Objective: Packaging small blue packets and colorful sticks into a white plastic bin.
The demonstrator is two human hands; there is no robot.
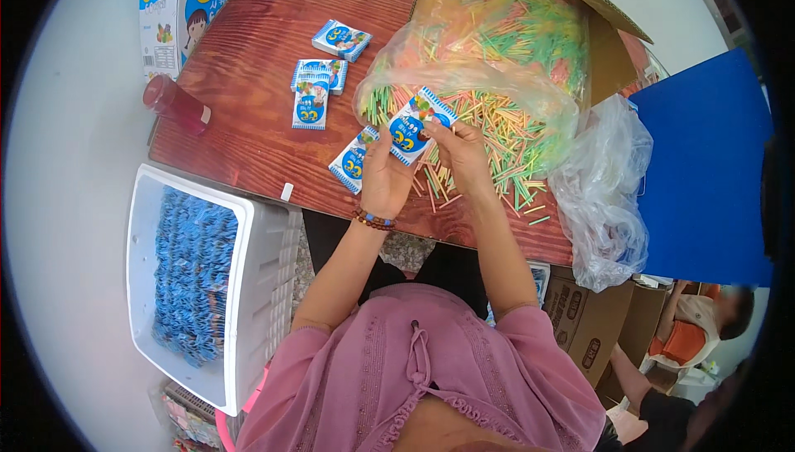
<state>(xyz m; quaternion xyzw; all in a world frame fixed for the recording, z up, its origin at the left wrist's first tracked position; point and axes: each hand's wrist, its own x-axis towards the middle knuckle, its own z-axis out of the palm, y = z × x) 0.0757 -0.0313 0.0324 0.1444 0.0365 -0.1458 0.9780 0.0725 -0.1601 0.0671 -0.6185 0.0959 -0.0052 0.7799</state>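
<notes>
A small white-and-blue candy packet point(409, 139) is held up over the front of the red-brown wooden table point(273, 4). My left hand point(386, 177) grips its lower left side, while my right hand point(464, 155) pinches its right edge, thumb on the front. Another such packet point(349, 165) lies beside my left hand, partly hidden by it. Farther back on the left are more packets, one lying alone point(341, 40) and others overlapping point(310, 106). Just beyond my right hand, thin pink, green and yellow candy sticks point(517, 133) spill out of a clear plastic bag point(497, 79).
The bag lines an open cardboard box point(609, 58). Left stand a reddish cup point(178, 106), printed cartons point(161, 17) and a white crate point(238, 286) with many blue packets. Right are crumpled clear plastic point(604, 195) and a blue panel point(704, 170). Other people sit at lower right.
</notes>
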